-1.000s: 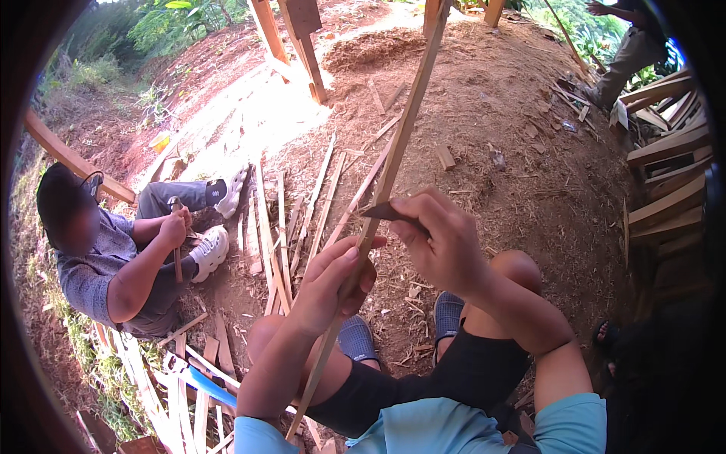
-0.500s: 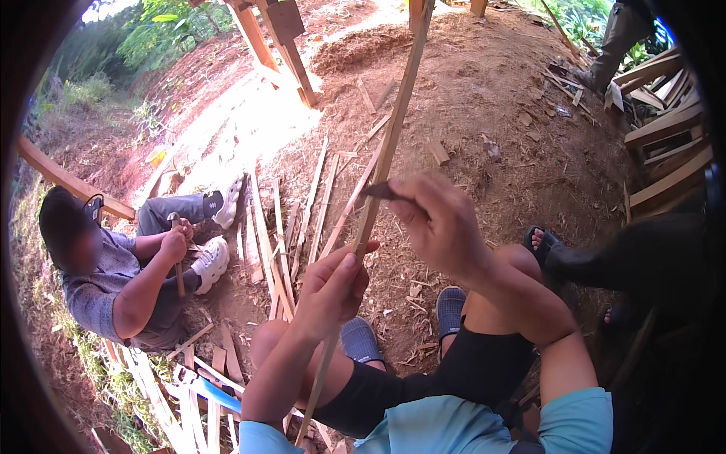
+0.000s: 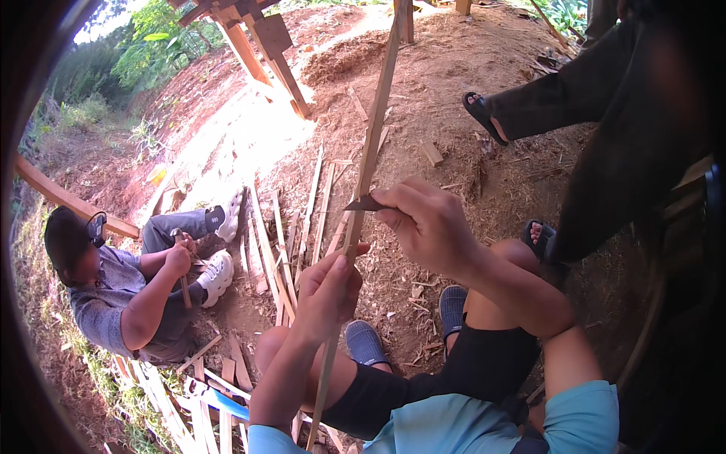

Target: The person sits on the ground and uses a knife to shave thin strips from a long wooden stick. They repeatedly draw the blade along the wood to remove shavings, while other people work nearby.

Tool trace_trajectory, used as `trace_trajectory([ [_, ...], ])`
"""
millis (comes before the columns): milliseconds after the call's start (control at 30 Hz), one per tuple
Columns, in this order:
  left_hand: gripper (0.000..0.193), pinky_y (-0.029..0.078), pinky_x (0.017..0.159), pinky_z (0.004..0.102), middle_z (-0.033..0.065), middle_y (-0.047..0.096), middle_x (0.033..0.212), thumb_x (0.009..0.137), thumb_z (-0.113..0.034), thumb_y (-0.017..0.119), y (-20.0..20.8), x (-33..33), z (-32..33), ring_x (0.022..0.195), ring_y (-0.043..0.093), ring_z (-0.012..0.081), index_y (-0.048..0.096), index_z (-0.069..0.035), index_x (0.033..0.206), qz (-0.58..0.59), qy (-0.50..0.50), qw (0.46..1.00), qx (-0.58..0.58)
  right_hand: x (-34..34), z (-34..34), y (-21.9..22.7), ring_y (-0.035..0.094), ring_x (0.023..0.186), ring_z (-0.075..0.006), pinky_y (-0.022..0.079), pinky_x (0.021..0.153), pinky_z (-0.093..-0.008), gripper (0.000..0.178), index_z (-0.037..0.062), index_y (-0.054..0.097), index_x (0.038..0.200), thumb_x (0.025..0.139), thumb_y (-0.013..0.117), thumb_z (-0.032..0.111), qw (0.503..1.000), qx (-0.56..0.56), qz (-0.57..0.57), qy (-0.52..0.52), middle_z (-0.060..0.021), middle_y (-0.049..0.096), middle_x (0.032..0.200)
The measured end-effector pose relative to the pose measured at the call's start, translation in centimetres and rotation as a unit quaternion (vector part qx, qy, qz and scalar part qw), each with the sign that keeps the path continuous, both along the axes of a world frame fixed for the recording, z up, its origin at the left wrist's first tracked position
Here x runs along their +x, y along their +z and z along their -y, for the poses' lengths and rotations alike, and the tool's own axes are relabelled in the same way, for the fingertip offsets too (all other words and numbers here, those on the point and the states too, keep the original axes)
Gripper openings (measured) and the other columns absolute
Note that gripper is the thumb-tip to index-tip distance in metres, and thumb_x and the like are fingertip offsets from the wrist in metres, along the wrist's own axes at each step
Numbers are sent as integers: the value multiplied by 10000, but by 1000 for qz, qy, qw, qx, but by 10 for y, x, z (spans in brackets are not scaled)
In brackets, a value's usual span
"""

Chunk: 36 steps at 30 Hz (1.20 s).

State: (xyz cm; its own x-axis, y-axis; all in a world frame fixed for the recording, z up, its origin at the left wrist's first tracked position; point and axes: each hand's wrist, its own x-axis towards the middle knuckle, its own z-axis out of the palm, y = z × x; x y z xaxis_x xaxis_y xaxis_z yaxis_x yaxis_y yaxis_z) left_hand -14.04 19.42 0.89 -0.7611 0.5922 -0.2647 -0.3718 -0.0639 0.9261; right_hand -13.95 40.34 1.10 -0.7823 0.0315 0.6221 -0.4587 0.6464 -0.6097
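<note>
A long thin wooden strip (image 3: 376,125) slants up from beside my lap toward the far posts. My left hand (image 3: 330,291) is wrapped round it at about its middle, thumb along the upper side. Just above that grip, my right hand (image 3: 427,219) pinches a small dark blade (image 3: 366,203), which looks like a knife blade. Its pointed end lies across the strip and seems to touch it; the part inside my fingers is hidden.
Loose wooden strips (image 3: 266,242) lie on the soil at left. A seated person (image 3: 121,280) there holds a hammer-like tool (image 3: 184,280). A blue-handled saw (image 3: 219,399) rests on strips. Another person's dark-trousered legs (image 3: 560,98) stand close on my right. Wooden posts (image 3: 280,60) rise ahead.
The blade has shifted slightly down and left along the strip, its tip now showing past the strip's left edge. The person at right has stepped much closer.
</note>
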Motion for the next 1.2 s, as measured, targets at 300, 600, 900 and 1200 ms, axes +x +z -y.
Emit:
trace_trajectory([
  [300, 409, 250, 373, 178, -44, 411, 612, 1017, -277, 394, 0, 7, 0, 422, 326, 18, 498, 5, 1295, 6, 1, 1000, -2, 3, 4, 0, 654, 711, -309, 532, 594, -383, 155, 37, 627, 962, 826, 665, 100, 999, -4, -33, 4, -127, 633, 796],
  [600, 406, 246, 375, 174, -41, 423, 615, 1018, -276, 392, 2, 8, 5, 417, 326, 15, 504, 1, 1294, -4, 4, 1000, -17, 15, 22, -3, 644, 710, -327, 503, 576, -401, 153, 51, 578, 932, 828, 674, 108, 999, -42, -10, 29, -134, 627, 796],
  [900, 416, 264, 359, 187, -24, 452, 617, 1005, -300, 397, 3, 8, 5, 395, 347, 31, 528, 7, 1252, -28, 14, 999, -35, 13, 16, -3, 610, 658, -311, 476, 558, -401, 144, 42, 543, 839, 825, 673, 104, 998, -37, 18, 47, -118, 581, 735],
  [1200, 389, 250, 388, 178, -52, 406, 584, 1016, -258, 401, 0, 8, 6, 430, 340, 17, 512, 8, 1277, -37, 16, 998, -42, 6, 10, 1, 578, 632, -303, 438, 535, -391, 140, 33, 539, 801, 835, 661, 91, 999, -23, 19, 31, -119, 561, 714],
])
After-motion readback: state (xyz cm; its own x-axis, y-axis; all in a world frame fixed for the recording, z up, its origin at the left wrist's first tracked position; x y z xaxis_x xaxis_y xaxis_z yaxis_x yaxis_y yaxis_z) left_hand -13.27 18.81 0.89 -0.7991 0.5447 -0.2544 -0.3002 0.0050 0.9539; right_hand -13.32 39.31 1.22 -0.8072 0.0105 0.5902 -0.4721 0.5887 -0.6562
